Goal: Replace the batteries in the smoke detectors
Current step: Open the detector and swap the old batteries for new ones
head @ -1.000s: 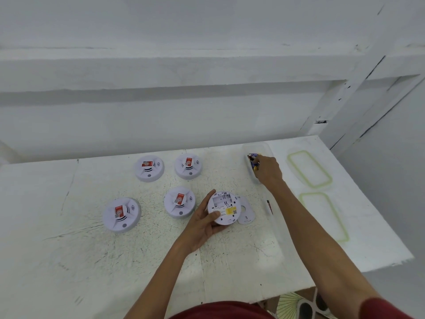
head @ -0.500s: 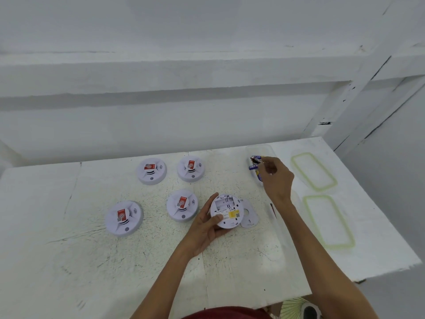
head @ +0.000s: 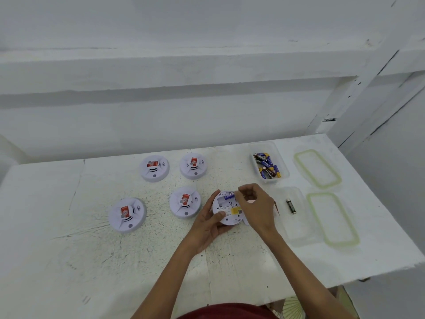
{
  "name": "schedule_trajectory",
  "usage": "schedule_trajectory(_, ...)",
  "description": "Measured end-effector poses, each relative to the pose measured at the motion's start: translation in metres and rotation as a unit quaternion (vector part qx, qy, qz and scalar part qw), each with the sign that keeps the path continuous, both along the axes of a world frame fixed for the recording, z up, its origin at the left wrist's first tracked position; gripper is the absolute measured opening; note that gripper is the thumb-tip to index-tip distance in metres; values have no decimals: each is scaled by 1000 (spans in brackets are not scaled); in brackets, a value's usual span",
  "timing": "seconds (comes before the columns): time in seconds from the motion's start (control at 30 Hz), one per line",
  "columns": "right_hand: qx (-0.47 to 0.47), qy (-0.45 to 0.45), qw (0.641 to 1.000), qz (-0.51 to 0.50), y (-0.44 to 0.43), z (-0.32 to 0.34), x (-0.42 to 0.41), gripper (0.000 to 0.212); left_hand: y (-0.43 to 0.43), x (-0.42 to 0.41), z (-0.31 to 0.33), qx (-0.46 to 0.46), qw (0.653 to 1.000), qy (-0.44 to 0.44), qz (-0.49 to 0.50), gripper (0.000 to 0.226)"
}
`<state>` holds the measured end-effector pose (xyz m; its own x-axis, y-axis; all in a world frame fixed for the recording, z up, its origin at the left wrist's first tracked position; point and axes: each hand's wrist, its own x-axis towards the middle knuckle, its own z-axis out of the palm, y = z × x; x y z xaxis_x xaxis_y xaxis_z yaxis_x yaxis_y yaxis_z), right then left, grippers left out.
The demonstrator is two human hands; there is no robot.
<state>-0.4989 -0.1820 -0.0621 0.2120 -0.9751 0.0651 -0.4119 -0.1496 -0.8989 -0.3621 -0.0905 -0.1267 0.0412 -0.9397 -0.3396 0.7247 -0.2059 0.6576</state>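
A white smoke detector [head: 226, 211] lies back side up on the white table [head: 69, 261], its battery bay open. My left hand [head: 208, 223] grips its left rim. My right hand [head: 254, 203] pinches a blue battery [head: 228, 197] at the top of that bay. Several other detectors sit face up with red stickers, among them one at the front left [head: 127, 214], one beside my left hand [head: 185, 202] and one at the back [head: 193, 166].
A clear tub [head: 281, 165] holding several batteries stands at the back right. A second clear tub [head: 296, 226] holds a single dark battery [head: 291, 206]. Two green-rimmed lids [head: 318, 168] [head: 332, 218] lie to the right, close to the table's right edge.
My right hand left the battery tub with a battery and came down to the open detector. My left hand stayed on the detector.
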Motion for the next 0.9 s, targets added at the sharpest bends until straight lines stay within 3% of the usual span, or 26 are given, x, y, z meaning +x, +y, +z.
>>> schedule_trajectory(0.5, -83, 79, 993, 15, 16, -22, -3, 8, 1, 0, 3, 1, 1000, -29, -5, 65)
schedule_trajectory(0.63, -97, 94, 991, 10, 21, -25, -2, 15, 1, 0, 4, -1, 1000, -19, 2, 64)
schedule_trajectory(0.9, -168, 215, 960, 56, 39, -37, 1, 38, 3, 3, 4, -13, 1000, -18, 6, 65)
